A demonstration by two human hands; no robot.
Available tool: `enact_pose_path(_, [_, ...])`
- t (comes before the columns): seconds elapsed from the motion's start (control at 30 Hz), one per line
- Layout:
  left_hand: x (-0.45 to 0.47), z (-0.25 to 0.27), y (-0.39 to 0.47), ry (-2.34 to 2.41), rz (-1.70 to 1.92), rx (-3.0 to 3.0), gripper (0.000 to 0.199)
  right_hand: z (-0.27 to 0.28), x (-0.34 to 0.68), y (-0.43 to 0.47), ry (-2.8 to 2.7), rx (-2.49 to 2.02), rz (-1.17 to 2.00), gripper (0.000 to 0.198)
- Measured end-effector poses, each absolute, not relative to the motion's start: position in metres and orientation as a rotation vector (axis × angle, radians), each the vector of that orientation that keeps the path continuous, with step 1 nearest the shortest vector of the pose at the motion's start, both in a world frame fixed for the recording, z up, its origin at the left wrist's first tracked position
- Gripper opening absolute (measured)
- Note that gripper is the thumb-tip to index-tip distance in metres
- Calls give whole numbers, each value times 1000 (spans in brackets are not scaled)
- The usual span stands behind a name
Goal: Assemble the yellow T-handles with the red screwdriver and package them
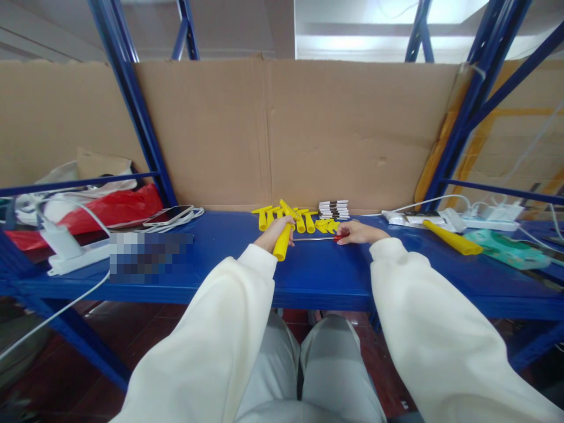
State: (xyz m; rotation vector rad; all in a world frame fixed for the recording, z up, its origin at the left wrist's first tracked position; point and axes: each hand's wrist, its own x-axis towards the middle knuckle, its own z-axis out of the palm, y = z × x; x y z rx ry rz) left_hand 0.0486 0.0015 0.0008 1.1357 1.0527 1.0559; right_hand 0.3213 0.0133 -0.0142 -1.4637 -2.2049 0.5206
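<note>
Left hand (269, 236): is gripping a yellow tube (282, 244), fingers wrapping around it, wide end pointing down and toward the wearer, above the front half of the blue table (326, 276). Whether the yellow bar just above is belonging to this tube, one cannot tell.

Right hand (356, 232): is pinching a red-handled tool (338, 238), its thin shaft lying level and running left toward the left hand; whether its tip is touching anything there is too small to tell.

Yellow parts (310, 222), several: are standing in a row behind the left hand, crosspieces on top.

Small yellow pieces (325, 227): are lying in a loose heap just beyond the right hand.

White bundle (333, 210): is sitting behind that heap, showing dark bands, near the cardboard panel (361, 135).

Further right: a yellow cone (453, 238) is lying on its side, next to a green packet (509, 249).

Far left: a red bag (126, 212) is resting behind a white power strip (81, 259).
</note>
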Motion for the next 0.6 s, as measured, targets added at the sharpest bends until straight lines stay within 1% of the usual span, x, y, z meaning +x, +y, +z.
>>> enact_pose_path(0.07, [46,2,1,1096,1039,1150,6,-17,323,16,-2127,-1475,472,29])
enact_pose_path(0.2, [40,5,-2,1124,1048,1173,14,-17,327,19,-1982,-1534,299,28])
enact_pose_path(0.37, [36,2,1,1104,1041,1162,18,-15,334,20,-1903,-1588,220,25])
enact_pose_path(0.6, [41,-5,5,1211,1030,1192,12,-18,342,21,-1865,-1620,165,27])
